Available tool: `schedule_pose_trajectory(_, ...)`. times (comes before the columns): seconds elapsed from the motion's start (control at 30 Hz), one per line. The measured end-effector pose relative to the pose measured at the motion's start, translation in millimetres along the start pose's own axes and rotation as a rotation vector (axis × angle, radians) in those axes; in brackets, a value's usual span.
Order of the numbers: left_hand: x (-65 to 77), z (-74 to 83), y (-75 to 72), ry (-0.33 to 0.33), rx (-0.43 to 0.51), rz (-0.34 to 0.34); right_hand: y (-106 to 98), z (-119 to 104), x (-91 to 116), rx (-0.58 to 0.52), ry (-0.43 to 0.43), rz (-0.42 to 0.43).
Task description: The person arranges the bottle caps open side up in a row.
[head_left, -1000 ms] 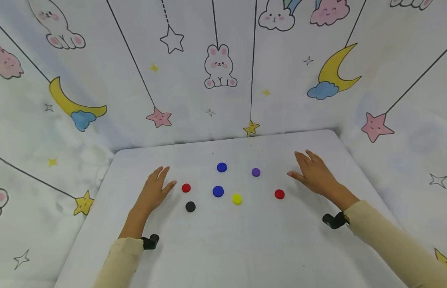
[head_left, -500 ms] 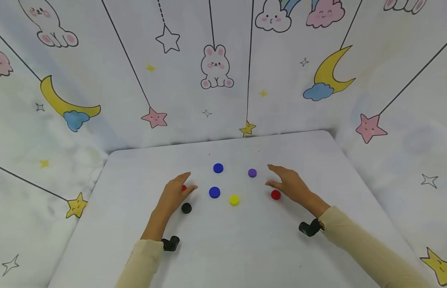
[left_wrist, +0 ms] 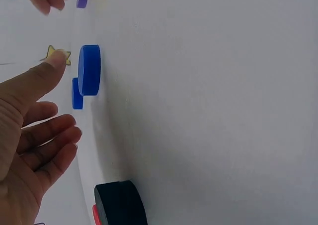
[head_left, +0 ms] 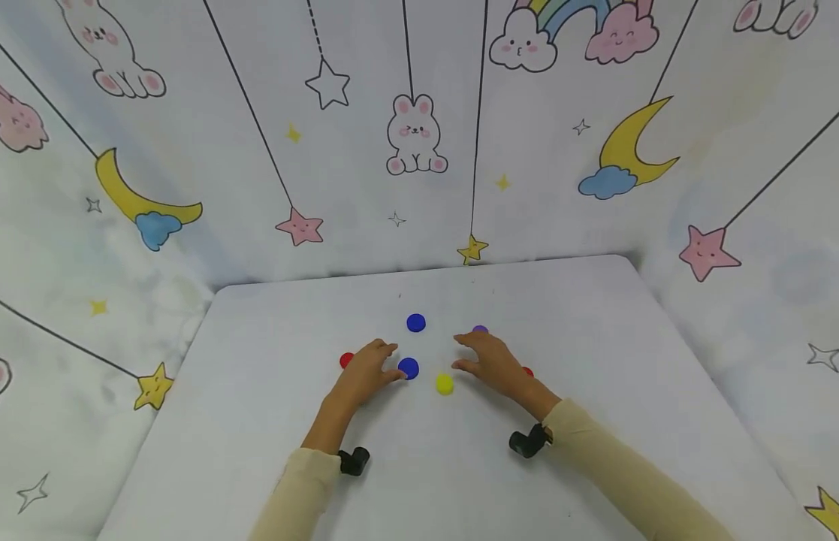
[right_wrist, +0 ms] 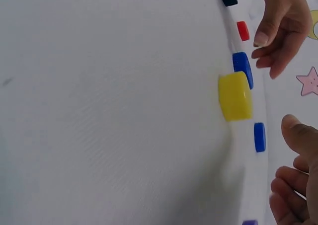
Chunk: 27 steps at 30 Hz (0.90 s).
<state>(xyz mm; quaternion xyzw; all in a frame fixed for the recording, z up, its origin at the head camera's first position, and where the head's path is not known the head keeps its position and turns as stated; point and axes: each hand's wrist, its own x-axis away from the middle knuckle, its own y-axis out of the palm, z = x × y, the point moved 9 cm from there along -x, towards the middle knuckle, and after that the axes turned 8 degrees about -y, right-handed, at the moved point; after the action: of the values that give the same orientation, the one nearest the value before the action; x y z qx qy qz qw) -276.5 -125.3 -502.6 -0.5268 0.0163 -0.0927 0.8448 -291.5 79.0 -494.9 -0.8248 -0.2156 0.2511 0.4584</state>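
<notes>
My left hand (head_left: pixel 361 373) hovers over the white table with thumb and fingers spread apart. Its thumb tip overlaps the nearer blue disc (head_left: pixel 408 368) in the head view. Facing it, my right hand (head_left: pixel 492 364) hangs above the table, also with nothing in its fingers. The yellow disc (head_left: pixel 445 384) lies just left of and below its thumb. Beyond the right fingers shows part of a purple disc (head_left: pixel 481 329). A second blue disc (head_left: pixel 415 323) lies farther back. The black disc (left_wrist: pixel 121 203) is under the left hand, hidden from the head view.
One red disc (head_left: pixel 347 361) shows beside my left hand; another red disc (head_left: pixel 528 372) is partly covered by my right hand. Both wrists wear small black cameras (head_left: pixel 354 460). The table (head_left: pixel 419 488) ends at a wall (head_left: pixel 351 173) of patterned cloth with bunnies and stars.
Both hands have moved inward from the table's sides toward the middle, coming closer together. The discs have stayed in place; the hands now cover some of them.
</notes>
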Motion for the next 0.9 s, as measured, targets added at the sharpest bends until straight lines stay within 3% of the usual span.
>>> schedule_pose_trajectory(0.2,-0.7,2.2,24.4,0.000,-0.063,-0.084,42,-13,-21,-0.107,0.009,-0.126)
schedule_pose_trajectory(0.3,-1.6,4.0,27.6,0.005,-0.068,-0.081,51,-20,-29,-0.132,-0.026,-0.149)
schedule_pose_trajectory(0.6,-7.6,11.2,23.0,0.037,-0.091,-0.049,50,-31,-47,-0.157,-0.054,-0.148)
schedule_pose_trajectory(0.7,-6.9,12.9,20.8,0.029,-0.070,-0.048,49,-34,-49,-0.168,-0.041,-0.150)
schedule_pose_trajectory(0.9,-5.5,15.2,25.4,0.072,-0.057,-0.042,54,-39,-46,-0.142,-0.034,-0.144)
